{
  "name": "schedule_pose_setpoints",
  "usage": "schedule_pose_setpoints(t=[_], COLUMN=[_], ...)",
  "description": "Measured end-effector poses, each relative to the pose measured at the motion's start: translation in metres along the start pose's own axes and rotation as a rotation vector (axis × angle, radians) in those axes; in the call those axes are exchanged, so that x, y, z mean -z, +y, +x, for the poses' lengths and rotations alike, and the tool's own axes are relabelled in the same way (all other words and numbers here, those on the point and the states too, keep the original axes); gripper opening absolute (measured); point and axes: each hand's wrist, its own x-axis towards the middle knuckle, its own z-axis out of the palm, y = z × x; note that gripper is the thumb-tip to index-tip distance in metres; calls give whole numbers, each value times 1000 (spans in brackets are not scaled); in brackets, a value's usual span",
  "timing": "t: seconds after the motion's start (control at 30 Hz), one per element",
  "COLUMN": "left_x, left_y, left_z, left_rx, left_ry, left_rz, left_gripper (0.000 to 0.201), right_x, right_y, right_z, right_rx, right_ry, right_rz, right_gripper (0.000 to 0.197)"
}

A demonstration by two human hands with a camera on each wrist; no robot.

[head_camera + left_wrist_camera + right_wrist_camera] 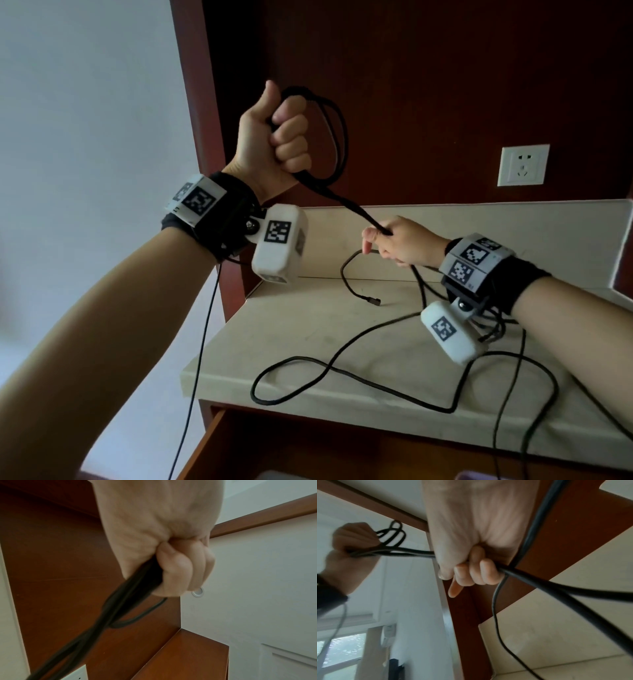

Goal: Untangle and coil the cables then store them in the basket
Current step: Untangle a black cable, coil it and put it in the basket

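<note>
- Your left hand [274, 137] is fisted tight, thumb up, round several loops of thin black cable [334, 137] raised above the counter; the loops bulge out past your knuckles.
- From that fist a bundle of strands runs down taut to your right hand [404, 245], which clamps them between thumb and curled fingers, with the index finger sticking out loose.
- Below your right hand the cable drops to the counter [308, 325] and sprawls in wide open bends, one loop hanging over the front edge; its small flat plug [374, 301] lies on the surface near the back wall.
- No brand or readable writing shows anywhere; the only markings are black-and-white square code patterns on the white wrist units [279, 245] strapped on with black bands.
- Counter looks like pale, matte stone with a rounded front edge and faint smudges.
- Reddish-brown wood panelling stands behind it, carrying a white square wall socket [522, 165].
- The cable jacket is round, smooth and matte.
</note>
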Motion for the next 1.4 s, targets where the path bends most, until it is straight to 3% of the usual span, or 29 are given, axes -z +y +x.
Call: schedule_pose_setpoints(t=[0.07,0.2,0.3,0.4,0.5,0.6,0.67,0.73,0.83,0.9,1.0,1.17,1.3,1.4], left_x=[2,1,8,13,20,26,18,10,7,8,9,12,18,18], left_y=[2,1,15,21,17,12,4,-10,-28,-35,-40,-48,-51,-50], left_z=[-7,-20,-34,-47,-49,-46,-45,-40,-28,-22,-14,-7,-5,-1], left_rx=[191,410,517,629,739,780,721,560,238,72,-70,-75,-69,-102], left_ry=[-144,-275,-218,-177,-218,-253,-150,95,400,505,566,597,596,584], left_rz=[-199,-160,-23,2,-23,138,433,624,635,616,576,625,635,568], left_gripper=[58,42,34,33,33,38,44,53,57,51,49,50,50,50], right_x=[10,31,45,54,56,54,44,29,9,-1,-2,32,66,67], right_y=[3,8,22,28,22,11,4,-4,-12,-16,-20,-51,-79,-84], right_z=[2,3,-3,-8,-9,-9,-5,-1,-1,-3,-6,-3,0,-3], right_rx=[1,-80,-204,-250,-195,-162,-185,-215,-226,-237,-260,-174,-75,-72], right_ry=[37,-49,-130,-192,-212,-48,108,176,47,4,-3,98,189,140], right_rz=[-46,-138,-143,-10,282,471,288,40,-111,-100,128,665,666,517], right_gripper=[38,44,42,32,17,26,26,12,30,33,28,19,23,20])
